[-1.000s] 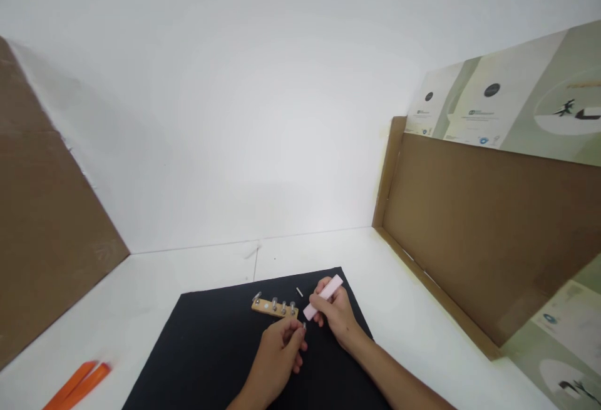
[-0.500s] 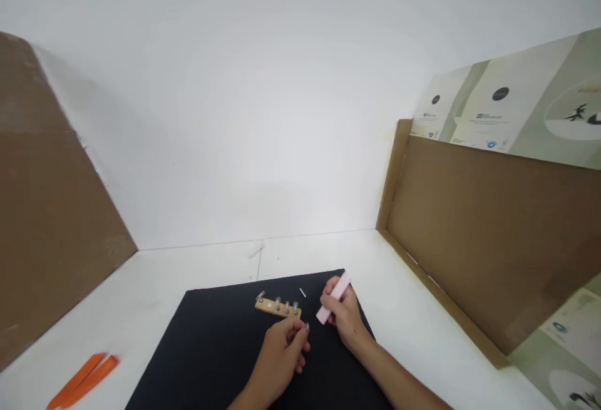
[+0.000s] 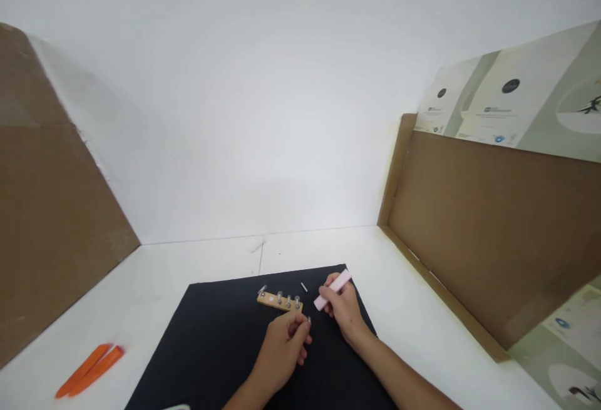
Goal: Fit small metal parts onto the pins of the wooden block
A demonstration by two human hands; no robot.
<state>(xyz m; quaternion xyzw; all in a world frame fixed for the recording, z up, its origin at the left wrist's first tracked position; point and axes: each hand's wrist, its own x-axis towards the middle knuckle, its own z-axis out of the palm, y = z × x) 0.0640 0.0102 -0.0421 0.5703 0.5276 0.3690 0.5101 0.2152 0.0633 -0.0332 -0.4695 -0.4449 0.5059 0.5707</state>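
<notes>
My right hand (image 3: 345,310) is closed around a pale pink bar (image 3: 334,288), a long rectangular stick whose kind I cannot make out. The bar slants, with its lower end towards my left hand. My left hand (image 3: 284,344) is closed, thumb and forefinger pinching a small shiny piece (image 3: 309,320) that is mostly hidden. Just beyond my left fingers lies a light wooden strip (image 3: 269,299) carrying several clear and metal fittings (image 3: 288,302). My hand overlaps the view of its right end. A thin metal pin (image 3: 303,287) lies apart, right of the strip.
A black mat (image 3: 211,322) covers part of the white table (image 3: 154,285). Two orange strips (image 3: 89,370) lie at the left. Cardboard panels (image 3: 488,228) stand at both sides, with a white wall (image 3: 263,116) behind. A pale edge (image 3: 178,407) shows at the bottom.
The pink bar has turned to a flatter slant in my right hand. My left hand keeps its pinch in nearly the same place. The whole view has shifted slightly.
</notes>
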